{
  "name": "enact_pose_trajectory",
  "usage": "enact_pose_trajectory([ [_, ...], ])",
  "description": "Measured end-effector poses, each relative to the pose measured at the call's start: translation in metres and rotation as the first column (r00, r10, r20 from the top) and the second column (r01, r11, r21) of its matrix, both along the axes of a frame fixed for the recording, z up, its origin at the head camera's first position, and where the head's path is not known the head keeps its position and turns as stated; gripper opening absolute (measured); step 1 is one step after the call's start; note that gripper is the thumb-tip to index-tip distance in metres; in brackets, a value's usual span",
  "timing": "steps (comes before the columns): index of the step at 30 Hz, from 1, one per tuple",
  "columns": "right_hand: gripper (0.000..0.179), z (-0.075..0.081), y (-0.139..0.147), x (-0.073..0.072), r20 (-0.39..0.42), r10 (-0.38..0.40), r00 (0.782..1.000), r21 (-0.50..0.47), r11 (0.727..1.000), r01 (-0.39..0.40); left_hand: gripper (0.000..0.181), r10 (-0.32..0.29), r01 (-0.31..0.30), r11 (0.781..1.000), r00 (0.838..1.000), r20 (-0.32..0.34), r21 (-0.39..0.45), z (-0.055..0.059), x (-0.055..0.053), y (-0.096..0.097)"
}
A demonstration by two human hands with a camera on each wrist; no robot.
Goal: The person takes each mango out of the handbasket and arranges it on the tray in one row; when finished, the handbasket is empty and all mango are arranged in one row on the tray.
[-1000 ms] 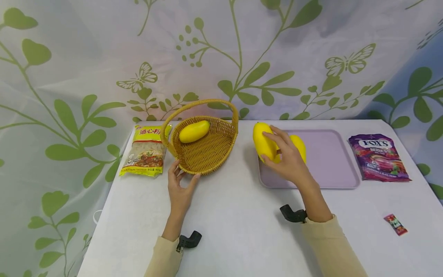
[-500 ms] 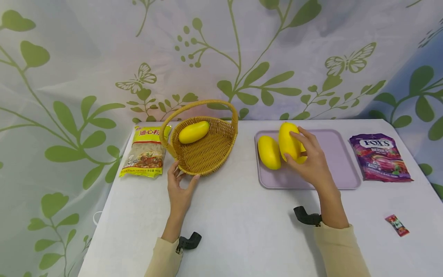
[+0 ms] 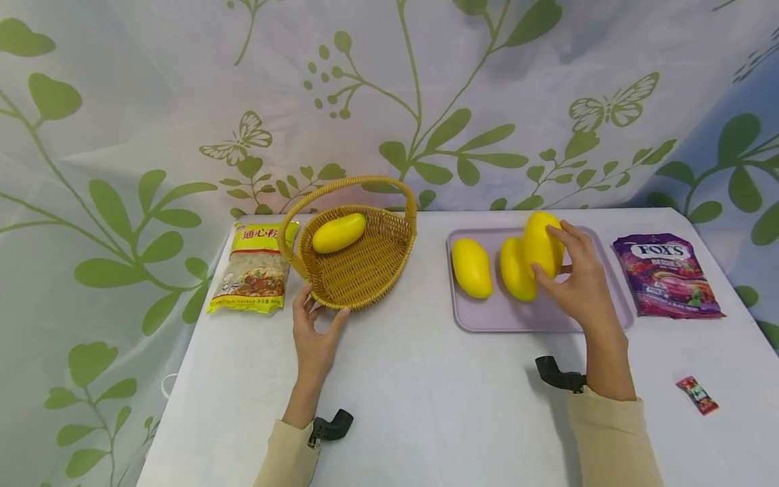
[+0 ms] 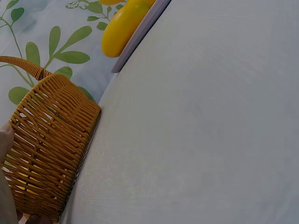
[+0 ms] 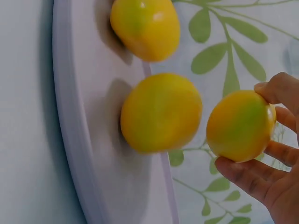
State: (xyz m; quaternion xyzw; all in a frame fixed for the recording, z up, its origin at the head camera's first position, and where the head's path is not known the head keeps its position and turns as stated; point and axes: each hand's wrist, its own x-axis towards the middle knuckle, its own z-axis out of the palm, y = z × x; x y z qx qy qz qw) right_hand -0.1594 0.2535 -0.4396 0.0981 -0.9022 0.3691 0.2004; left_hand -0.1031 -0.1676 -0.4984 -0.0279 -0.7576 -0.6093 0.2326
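My right hand (image 3: 581, 281) grips a yellow mango (image 3: 541, 237) between thumb and fingers, held above the lilac tray (image 3: 487, 318). In the right wrist view this held mango (image 5: 240, 126) hangs apart from two others on the tray. Those are a left mango (image 3: 472, 268) and a middle mango (image 3: 512, 270), the latter partly hidden behind the held one. My left hand (image 3: 316, 338) holds the near side of a wicker basket (image 3: 365, 274), thumb and fingers spread along its wall. Inside the basket lies another mango (image 3: 339, 233). Only parts of the left hand show in the left wrist view.
A bag of pasta (image 3: 252, 267) lies left of the basket. Right of the tray is a purple FOX'S candy bag (image 3: 666, 274), with a small wrapped candy (image 3: 698, 395) nearer the front. A patterned cloth backdrop (image 3: 341, 135) rises behind the white table (image 3: 414, 379).
My right hand has carried its mango rightward across the tray, from above the left mango to beyond the middle one, uncovering both. The left hand and basket have stayed put.
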Motion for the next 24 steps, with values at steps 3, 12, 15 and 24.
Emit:
enact_pose_trajectory([
  [3,0.07,0.0,0.009,0.002,0.059,-0.04,0.997,0.013,0.999,0.039,0.072,-0.002,0.002,1.0,1.0,-0.003,0.001,0.0,0.0,0.0],
  [12,0.071,-0.004,0.022,0.001,0.176,-0.074,0.982,0.081,0.995,0.061,0.072,0.002,-0.002,1.0,1.0,0.002,0.001,0.0,0.0,0.0],
  [15,0.071,-0.006,0.024,0.0,0.213,-0.076,0.974,0.088,0.994,0.058,0.072,0.004,-0.004,1.0,1.0,0.003,-0.005,0.001,0.0,0.001],
  [24,0.071,-0.014,0.032,0.001,0.319,-0.05,0.946,0.122,0.992,0.011,0.072,-0.003,0.003,1.0,1.0,0.011,0.008,0.002,0.001,0.001],
])
